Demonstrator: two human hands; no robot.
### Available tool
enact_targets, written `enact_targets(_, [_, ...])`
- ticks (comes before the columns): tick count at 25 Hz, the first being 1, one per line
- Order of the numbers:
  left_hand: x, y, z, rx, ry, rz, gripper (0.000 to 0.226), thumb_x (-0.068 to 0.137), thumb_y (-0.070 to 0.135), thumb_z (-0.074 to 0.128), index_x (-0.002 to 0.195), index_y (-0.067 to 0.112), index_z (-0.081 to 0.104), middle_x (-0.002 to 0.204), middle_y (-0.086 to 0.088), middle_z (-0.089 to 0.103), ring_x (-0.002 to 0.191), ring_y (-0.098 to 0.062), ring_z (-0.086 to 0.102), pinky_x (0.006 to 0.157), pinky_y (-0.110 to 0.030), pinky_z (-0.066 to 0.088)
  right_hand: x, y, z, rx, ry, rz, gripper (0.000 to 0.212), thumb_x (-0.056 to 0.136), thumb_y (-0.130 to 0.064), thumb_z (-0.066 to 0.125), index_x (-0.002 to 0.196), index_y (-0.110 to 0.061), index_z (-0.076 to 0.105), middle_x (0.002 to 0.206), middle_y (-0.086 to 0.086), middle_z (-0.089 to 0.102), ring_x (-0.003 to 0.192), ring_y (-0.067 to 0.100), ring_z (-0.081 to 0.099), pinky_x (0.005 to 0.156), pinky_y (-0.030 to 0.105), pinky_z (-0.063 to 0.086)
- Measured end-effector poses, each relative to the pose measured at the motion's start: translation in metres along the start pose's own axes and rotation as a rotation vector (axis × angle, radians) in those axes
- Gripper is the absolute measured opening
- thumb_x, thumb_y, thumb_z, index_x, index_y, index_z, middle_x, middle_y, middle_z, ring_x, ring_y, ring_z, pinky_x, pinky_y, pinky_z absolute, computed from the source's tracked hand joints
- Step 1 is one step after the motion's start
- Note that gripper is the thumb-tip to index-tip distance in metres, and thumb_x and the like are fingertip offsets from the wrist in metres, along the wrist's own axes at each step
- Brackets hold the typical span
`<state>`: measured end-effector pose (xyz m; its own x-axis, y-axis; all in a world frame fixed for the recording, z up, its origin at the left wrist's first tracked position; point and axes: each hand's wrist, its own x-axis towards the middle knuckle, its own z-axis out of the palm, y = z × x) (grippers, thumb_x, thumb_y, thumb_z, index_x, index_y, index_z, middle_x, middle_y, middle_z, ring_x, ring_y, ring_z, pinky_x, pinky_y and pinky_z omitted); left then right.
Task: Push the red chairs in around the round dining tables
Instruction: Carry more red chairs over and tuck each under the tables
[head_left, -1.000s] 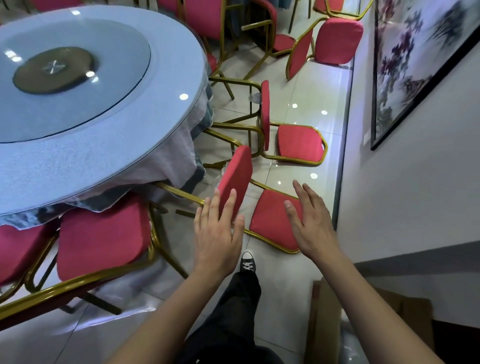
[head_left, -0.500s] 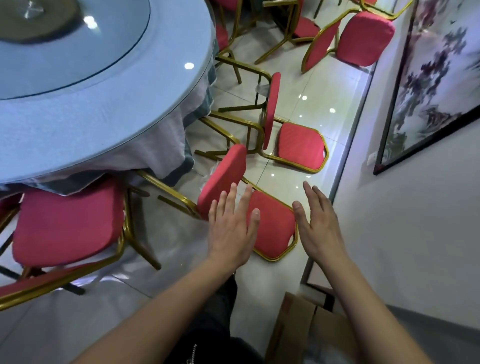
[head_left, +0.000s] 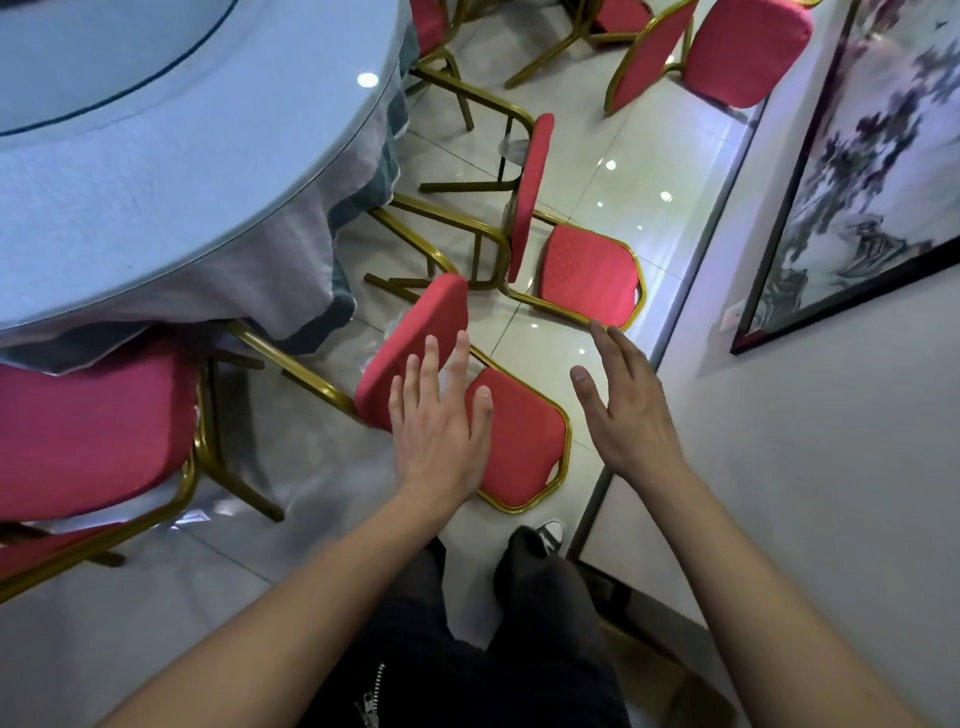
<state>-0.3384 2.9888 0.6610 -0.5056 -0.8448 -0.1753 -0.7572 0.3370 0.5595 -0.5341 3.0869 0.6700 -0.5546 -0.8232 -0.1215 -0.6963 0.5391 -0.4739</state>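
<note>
Beside the round table (head_left: 156, 171), whose pale cloth hangs down over the floor, the view has closed in over the last second: the tabletop has slid up and to the left, and the fallen chairs now fill more of the middle. Two red chairs lie tipped over on the tiles between the table and the wall (head_left: 779, 467). The near chair (head_left: 514, 436) lies right under the hands, gold legs pointing toward the table, and the far chair (head_left: 587, 270) lies just beyond it; neither appears to have shifted on the floor. A third chair (head_left: 88, 431) stands at the left, partly under the cloth. Both arms have stayed outstretched while the person stepped nearer. The left hand (head_left: 441, 431) now hovers over the near chair, fingers straight and spread, grasping nothing; whether it touches the red padding I cannot tell. The right hand (head_left: 628, 410) hangs above the floor beside the seat, fingers loose and released, also holding nothing. Judging from this, the reach is nearly complete: the near chair must be stood up before it can be pushed in.
</note>
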Motion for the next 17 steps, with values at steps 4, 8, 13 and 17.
enact_targets(4, [0.007, 0.002, 0.028, -0.008, 0.062, -0.091, 0.061, 0.103, 0.051, 0.016, 0.161, 0.037, 0.003, 0.17, -0.003, 0.006, 0.156, -0.023, 0.003, 0.127, -0.048, 0.004, 0.028, 0.037, 0.013, -0.028, -0.06, -0.106, 0.064, 0.104, -0.062, 0.025, 0.162, -0.038, 0.014, 0.168, 0.002, 0.023, 0.153, 0.023, 0.023, 0.124, 0.051, 0.024])
enact_targets(8, [0.013, 0.001, 0.09, -0.045, 0.098, -0.261, 0.06, 0.104, 0.049, 0.021, 0.16, 0.041, 0.002, 0.17, -0.004, 0.007, 0.155, -0.026, 0.008, 0.124, -0.047, 0.006, 0.061, 0.092, 0.049, -0.073, -0.172, -0.196, 0.062, 0.107, -0.053, 0.036, 0.162, -0.037, 0.013, 0.169, 0.004, 0.02, 0.152, 0.026, 0.025, 0.124, 0.05, 0.023])
enact_targets(13, [0.019, -0.008, 0.209, -0.049, 0.054, -0.422, 0.06, 0.106, 0.048, 0.023, 0.161, 0.04, 0.001, 0.17, -0.007, 0.008, 0.155, -0.031, 0.011, 0.125, -0.052, 0.011, 0.113, 0.184, 0.12, -0.18, -0.324, -0.282, 0.063, 0.106, -0.056, 0.032, 0.162, -0.041, 0.007, 0.169, 0.003, 0.018, 0.151, 0.026, 0.025, 0.125, 0.045, 0.02])
enact_targets(17, [0.028, -0.042, 0.321, -0.072, -0.035, -0.536, 0.063, 0.102, 0.057, 0.014, 0.16, 0.041, -0.003, 0.17, -0.004, 0.006, 0.155, -0.029, 0.009, 0.124, -0.053, 0.014, 0.15, 0.26, 0.21, -0.25, -0.407, -0.318, 0.065, 0.105, -0.055, 0.033, 0.163, -0.038, 0.009, 0.168, 0.006, 0.021, 0.15, 0.028, 0.027, 0.125, 0.045, 0.019])
